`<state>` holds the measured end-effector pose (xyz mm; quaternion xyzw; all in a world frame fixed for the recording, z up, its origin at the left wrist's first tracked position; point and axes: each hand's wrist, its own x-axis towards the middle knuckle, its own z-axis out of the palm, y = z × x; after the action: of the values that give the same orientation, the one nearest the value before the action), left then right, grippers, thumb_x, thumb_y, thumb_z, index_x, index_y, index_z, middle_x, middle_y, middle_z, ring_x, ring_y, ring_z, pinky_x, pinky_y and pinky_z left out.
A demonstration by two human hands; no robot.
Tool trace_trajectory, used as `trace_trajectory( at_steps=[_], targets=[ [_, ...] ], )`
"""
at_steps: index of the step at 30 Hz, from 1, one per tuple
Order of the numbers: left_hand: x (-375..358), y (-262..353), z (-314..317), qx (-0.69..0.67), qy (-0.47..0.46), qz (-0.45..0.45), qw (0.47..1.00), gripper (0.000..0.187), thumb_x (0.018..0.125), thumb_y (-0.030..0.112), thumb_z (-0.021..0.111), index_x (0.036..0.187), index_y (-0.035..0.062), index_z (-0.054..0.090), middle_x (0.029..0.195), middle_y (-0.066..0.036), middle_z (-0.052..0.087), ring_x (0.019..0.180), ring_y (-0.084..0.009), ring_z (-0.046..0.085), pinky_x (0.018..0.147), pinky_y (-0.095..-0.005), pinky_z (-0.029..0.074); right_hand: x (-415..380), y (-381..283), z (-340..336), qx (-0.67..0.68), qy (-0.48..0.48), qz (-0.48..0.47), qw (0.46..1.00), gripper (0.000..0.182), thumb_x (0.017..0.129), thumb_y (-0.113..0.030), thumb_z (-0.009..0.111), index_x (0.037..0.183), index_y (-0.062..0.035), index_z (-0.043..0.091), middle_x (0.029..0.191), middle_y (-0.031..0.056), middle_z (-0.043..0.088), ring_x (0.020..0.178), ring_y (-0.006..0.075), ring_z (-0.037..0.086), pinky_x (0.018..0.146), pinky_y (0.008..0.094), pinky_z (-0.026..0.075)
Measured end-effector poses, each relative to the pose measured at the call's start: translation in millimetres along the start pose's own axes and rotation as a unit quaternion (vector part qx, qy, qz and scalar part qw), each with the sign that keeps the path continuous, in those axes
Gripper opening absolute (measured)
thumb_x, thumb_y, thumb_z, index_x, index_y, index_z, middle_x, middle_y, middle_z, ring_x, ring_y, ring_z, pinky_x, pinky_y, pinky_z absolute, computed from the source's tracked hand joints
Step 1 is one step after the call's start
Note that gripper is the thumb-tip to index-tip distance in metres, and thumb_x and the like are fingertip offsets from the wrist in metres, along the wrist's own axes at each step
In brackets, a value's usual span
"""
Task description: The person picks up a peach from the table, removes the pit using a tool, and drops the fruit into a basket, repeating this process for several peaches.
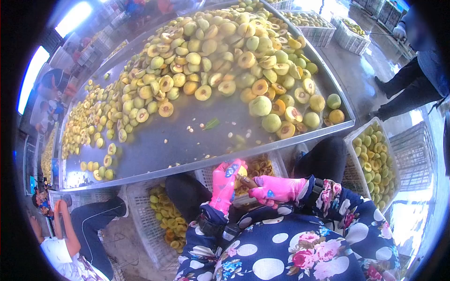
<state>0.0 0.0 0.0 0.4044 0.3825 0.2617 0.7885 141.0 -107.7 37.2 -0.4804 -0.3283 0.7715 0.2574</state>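
My left hand (224,183), in a pink glove, is closed around a yellow-green fruit (242,171) just past the near edge of the metal table. My right hand (272,188), also gloved in pink, grips a small tool with a brownish handle (247,181), its end against the fruit. Both hands are close together above a crate of cut fruit (262,167). A large heap of halved and whole fruit (192,58) covers the far part of the metal table (183,136).
White crates of fruit stand at the right (373,161), lower left (164,220) and top right (307,24). A person sits at the left (70,234); another stands at the right (412,82). A green leaf (212,123) lies on the table.
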Motion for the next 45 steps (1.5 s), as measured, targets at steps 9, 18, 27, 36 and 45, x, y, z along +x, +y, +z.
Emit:
trace_trajectory(
  at_steps=[9,18,27,36,45],
  targets=[
    [-1,-2,-5,0.027,0.037,0.000,0.999,0.019,0.085,0.014,0.062,0.096,-0.0021,0.062,0.087,-0.011,0.065,0.075,-0.0156,0.062,0.068,-0.0263,0.050,7,-5,5,-0.006,0.011,0.022,1.000,0.021,0.087,-0.024,0.049,0.085,-0.0033,0.046,0.063,0.0013,0.049,0.045,0.0087,0.046,0.037,0.0225,0.040],
    [-3,-9,-9,-0.001,0.026,0.040,0.999,0.018,0.087,0.016,0.059,0.095,-0.0001,0.062,0.085,-0.011,0.065,0.073,-0.0150,0.061,0.064,-0.0261,0.050,8,0,10,0.075,0.000,0.007,0.997,0.026,0.087,-0.027,0.051,0.075,-0.0043,0.048,0.058,-0.0002,0.044,0.042,0.0083,0.044,0.035,0.0223,0.038],
    [-4,-21,-16,0.008,0.037,0.000,0.999,0.019,0.088,0.018,0.058,0.093,0.0000,0.062,0.084,-0.011,0.065,0.073,-0.0163,0.061,0.065,-0.0274,0.050,13,12,8,0.085,-0.053,0.013,0.995,0.019,0.089,-0.024,0.048,0.084,-0.0059,0.045,0.064,0.0012,0.047,0.047,0.0091,0.046,0.039,0.0230,0.040],
    [-7,-13,-17,0.034,0.013,-0.086,0.996,0.021,0.088,0.019,0.058,0.094,-0.0011,0.061,0.086,-0.011,0.064,0.074,-0.0175,0.061,0.066,-0.0280,0.050,11,4,12,-0.075,0.052,0.061,0.994,0.018,0.089,-0.024,0.048,0.085,-0.0062,0.045,0.065,0.0020,0.048,0.048,0.0095,0.046,0.040,0.0242,0.041],
    [-6,-3,-22,-0.150,0.001,-0.138,0.979,0.025,0.091,0.020,0.052,0.101,-0.0017,0.058,0.097,-0.014,0.063,0.085,-0.0204,0.061,0.073,-0.0311,0.050,20,14,4,0.055,0.011,0.044,0.997,0.024,0.089,-0.026,0.049,0.091,-0.0025,0.044,0.065,0.0027,0.050,0.047,0.0108,0.049,0.038,0.0246,0.041]
  ],
)
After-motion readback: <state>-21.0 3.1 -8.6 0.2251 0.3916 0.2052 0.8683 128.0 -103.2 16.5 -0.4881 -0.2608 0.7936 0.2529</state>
